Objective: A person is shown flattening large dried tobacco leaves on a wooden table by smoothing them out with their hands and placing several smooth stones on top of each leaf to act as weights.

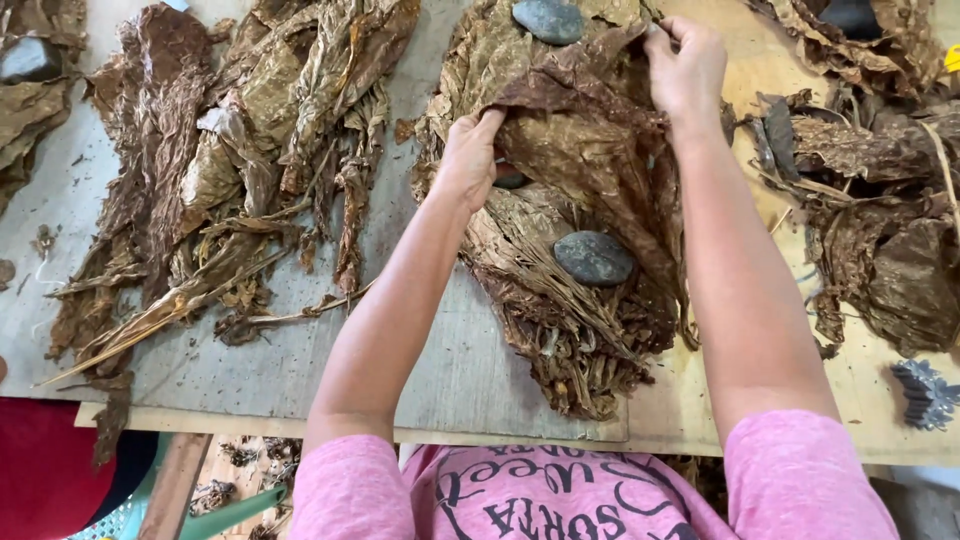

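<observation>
My left hand [468, 155] pinches the left edge of a large dried brown leaf [590, 140] that lies spread over the middle pile of leaves [560, 330]. My right hand [685, 65] grips the same leaf at its upper right edge, so the leaf is stretched between both hands. A grey oval stone [594, 258] rests on the pile below the leaf. A second stone [548, 20] sits at the pile's far end. A third stone [510, 180] peeks out just under my left hand.
Another heap of dried leaves and stems [230, 170] covers the left of the wooden board [440, 370]. More leaves lie at the right [880, 220] and far left, with a stone [28, 60]. A grey spiky object [925, 395] sits near the right edge.
</observation>
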